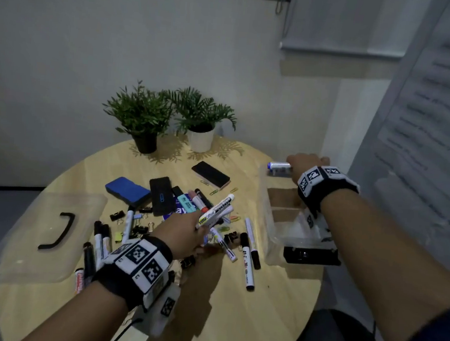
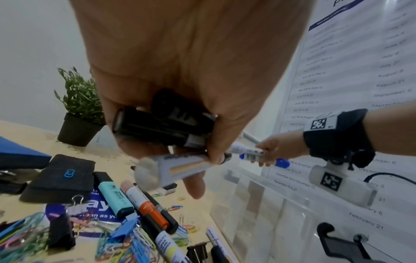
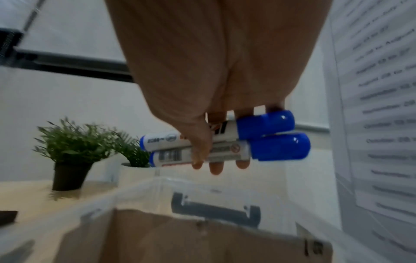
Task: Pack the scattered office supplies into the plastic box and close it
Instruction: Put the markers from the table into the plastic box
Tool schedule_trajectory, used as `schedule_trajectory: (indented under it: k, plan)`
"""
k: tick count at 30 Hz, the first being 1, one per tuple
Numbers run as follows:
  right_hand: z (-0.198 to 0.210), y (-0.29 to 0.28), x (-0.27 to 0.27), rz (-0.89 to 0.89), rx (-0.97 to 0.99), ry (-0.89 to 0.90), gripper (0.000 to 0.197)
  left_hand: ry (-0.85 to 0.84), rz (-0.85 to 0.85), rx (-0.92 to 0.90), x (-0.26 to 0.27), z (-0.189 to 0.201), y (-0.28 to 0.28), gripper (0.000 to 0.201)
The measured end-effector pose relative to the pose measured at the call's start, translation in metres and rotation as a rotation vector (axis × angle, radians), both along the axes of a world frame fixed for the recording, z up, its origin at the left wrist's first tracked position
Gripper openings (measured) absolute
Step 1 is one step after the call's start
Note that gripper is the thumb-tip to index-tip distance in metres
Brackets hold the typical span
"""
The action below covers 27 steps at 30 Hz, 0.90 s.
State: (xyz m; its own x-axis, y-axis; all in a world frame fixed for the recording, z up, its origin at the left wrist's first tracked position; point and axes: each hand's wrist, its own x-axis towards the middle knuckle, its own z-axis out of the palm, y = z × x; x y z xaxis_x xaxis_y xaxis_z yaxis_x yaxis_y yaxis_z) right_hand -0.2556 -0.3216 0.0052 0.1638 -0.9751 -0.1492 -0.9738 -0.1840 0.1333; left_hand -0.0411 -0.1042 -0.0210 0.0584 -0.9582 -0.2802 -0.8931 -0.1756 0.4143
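My left hand [image 1: 185, 235] grips a bunch of markers [image 1: 216, 211] above the pile of supplies in the middle of the round table [image 1: 232, 320]; the left wrist view shows their black caps [image 2: 162, 124] inside the curled fingers. My right hand [image 1: 307, 162] holds two blue-capped markers [image 3: 225, 144] over the far end of the clear plastic box [image 1: 267, 201] at the table's right edge. The box has cardboard dividers [image 3: 191, 236] inside. Its clear lid [image 1: 49, 236] with a black handle lies at the table's left.
Loose markers [image 1: 249, 256], binder clips [image 1: 142, 229], paper clips, a blue eraser [image 1: 127, 190], a black case [image 1: 161, 196] and a phone [image 1: 210, 174] lie scattered mid-table. Two potted plants [image 1: 168, 116] stand at the back. A printed sheet [image 1: 427, 120] hangs on the right.
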Motion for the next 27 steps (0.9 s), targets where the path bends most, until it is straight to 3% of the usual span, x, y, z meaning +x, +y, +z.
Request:
schedule_trajectory:
  k: [3,5,9,16,18,22,27]
  plan:
    - [-0.044,-0.057,-0.010,-0.072,0.181,0.006,0.020,0.017,0.011,-0.005,0.003,0.001,-0.005,0.036]
    - [-0.023,-0.028,0.002,-0.026,0.220,-0.015,0.011,0.017,0.017,-0.002,0.005,0.002,-0.006,0.040]
    - [-0.006,0.001,0.010,0.022,0.169,-0.135,0.034,0.019,-0.035,-0.018,0.001,0.010,-0.007,0.041]
    - [0.026,0.056,-0.023,0.007,0.014,-0.380,0.035,-0.132,-0.183,-0.129,-0.031,0.016,-0.037,0.036]
    - [0.012,0.088,-0.041,-0.049,-0.030,-0.444,0.038,-0.218,-0.210,-0.197,-0.037,0.016,-0.052,0.037]
    - [-0.035,0.137,-0.057,-0.245,-0.002,-0.426,0.068,-0.432,-0.240,-0.233,-0.043,0.019,-0.068,0.039]
    - [-0.055,0.155,-0.056,-0.232,-0.097,-0.378,0.065,-0.264,-0.166,-0.270,-0.060,0.070,-0.077,0.033]
